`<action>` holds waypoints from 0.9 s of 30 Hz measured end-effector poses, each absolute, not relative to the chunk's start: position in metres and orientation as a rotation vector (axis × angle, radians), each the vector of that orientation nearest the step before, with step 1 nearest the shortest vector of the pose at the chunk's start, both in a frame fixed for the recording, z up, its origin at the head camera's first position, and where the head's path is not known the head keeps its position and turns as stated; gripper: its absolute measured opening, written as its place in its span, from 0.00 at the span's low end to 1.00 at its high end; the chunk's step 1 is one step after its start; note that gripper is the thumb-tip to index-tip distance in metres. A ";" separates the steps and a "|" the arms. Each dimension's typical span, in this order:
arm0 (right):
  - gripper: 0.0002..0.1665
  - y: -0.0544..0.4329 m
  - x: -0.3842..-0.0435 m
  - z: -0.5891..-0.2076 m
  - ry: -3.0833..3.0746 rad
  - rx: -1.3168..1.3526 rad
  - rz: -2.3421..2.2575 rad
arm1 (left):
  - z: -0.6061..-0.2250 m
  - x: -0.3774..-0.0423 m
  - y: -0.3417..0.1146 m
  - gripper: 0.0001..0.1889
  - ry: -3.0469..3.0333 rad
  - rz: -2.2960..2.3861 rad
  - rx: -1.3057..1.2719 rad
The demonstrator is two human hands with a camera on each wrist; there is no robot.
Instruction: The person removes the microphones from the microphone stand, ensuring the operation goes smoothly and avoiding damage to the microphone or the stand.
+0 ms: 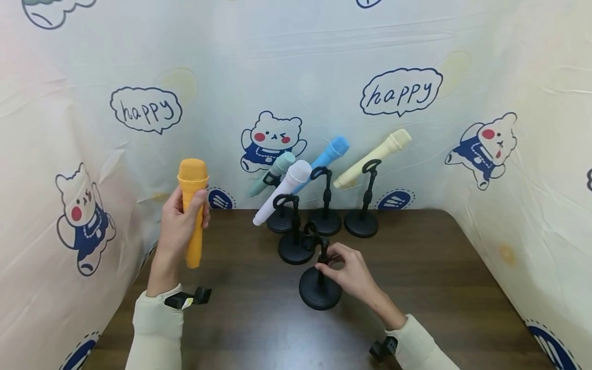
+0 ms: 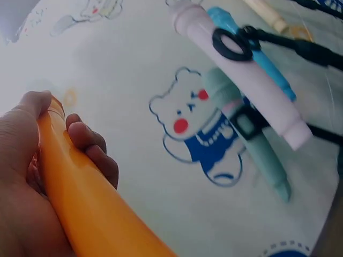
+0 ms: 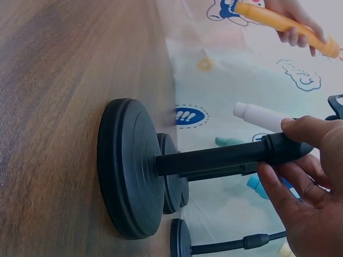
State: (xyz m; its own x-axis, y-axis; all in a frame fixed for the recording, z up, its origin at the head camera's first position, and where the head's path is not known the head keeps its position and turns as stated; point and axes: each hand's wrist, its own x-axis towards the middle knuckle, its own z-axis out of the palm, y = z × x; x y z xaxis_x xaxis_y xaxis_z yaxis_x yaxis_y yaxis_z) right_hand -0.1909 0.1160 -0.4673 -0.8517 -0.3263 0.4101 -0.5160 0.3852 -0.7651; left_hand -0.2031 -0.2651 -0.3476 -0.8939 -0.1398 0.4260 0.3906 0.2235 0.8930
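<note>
My left hand (image 1: 178, 228) grips an orange microphone (image 1: 192, 192) by its shaft, head up, above the left part of the table. In the left wrist view the fingers curl round the orange shaft (image 2: 91, 187). Near the table's middle, my right hand (image 1: 355, 272) pinches the post of a black microphone stand (image 1: 320, 292) between thumb and fingers. The right wrist view shows its round base (image 3: 128, 168) and the grip at the collar of the post. That stand's ring holder has no microphone in it.
Behind stand several black stands bearing a pale lilac microphone (image 1: 283, 191), a teal one (image 1: 281, 164), a blue one (image 1: 329, 152) and a pale yellow one (image 1: 373, 158). They are close together on the brown table (image 1: 416, 277). A printed cloth (image 1: 324, 61) hangs round the back and sides.
</note>
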 end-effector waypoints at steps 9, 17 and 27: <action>0.11 0.115 -0.191 -0.470 -2.444 0.752 1.459 | -0.376 -0.205 -0.301 0.10 -2.262 -1.564 -0.095; 0.12 0.116 -0.191 -0.470 -2.445 0.738 1.458 | -0.401 -0.206 -0.331 0.15 -2.406 -1.473 0.045; 0.12 0.116 -0.192 -0.469 -2.445 0.735 1.460 | -0.427 -0.204 -0.360 0.34 -2.639 -1.290 0.171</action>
State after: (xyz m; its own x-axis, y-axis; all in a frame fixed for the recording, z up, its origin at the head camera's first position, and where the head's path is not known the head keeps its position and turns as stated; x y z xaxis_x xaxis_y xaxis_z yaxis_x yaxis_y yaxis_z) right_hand -0.1915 0.1158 -0.4692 -0.8563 -0.3123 0.4113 -0.5102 0.3884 -0.7673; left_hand -0.2044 -0.3595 -0.4273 -0.9736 -0.1896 0.1271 -0.0163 0.6130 0.7899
